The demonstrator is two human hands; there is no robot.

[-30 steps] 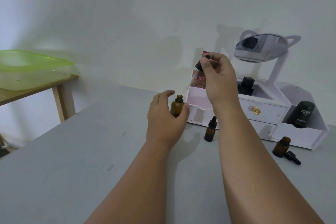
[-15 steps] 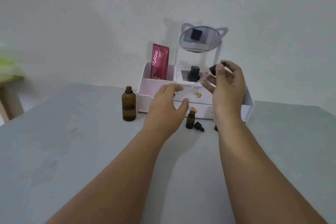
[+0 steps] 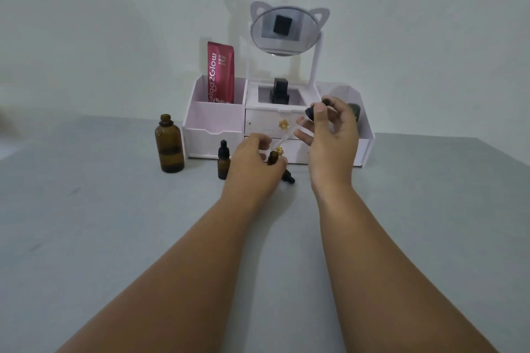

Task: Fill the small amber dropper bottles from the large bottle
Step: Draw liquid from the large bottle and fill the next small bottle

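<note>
Small amber dropper bottle [image 3: 272,158], uncapped, sits in front of the white organizer [image 3: 213,135], gripped in the left hand's [image 3: 252,163] curled fingers. The right hand [image 3: 332,140] pinches a dropper [image 3: 311,112] by its bulb, the tip seemingly just above the bottle's mouth. The large bottle [image 3: 169,149] stands well to the left.

Large bottle [image 3: 169,149] uncapped — small bottle [image 3: 223,160] capped
</note>
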